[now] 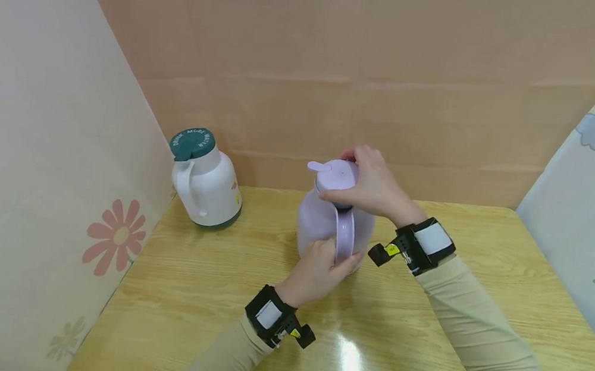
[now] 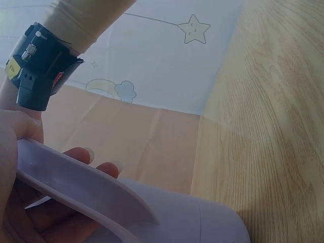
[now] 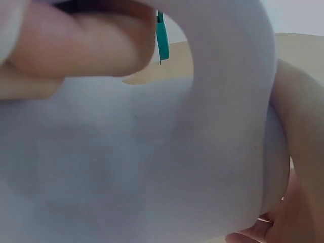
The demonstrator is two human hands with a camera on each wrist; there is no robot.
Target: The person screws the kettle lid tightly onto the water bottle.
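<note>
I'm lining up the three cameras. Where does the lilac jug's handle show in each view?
Head: the handle is at centre, on the jug's near side, gripped by the left hand.
Left wrist: a pale band at lower left.
Right wrist: an arch at upper right.
Shared landmark: the wooden table.

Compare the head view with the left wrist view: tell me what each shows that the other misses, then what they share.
Only the head view shows the white jug with a green lid standing at the back left, the lilac lid gripped by the right hand, and the flower-printed side panel.

Only the left wrist view shows the underside of the lilac handle close up, with fingertips curled over it.

Both show the lilac jug, the left hand holding its handle, the wooden table and the star-printed panel.
</note>
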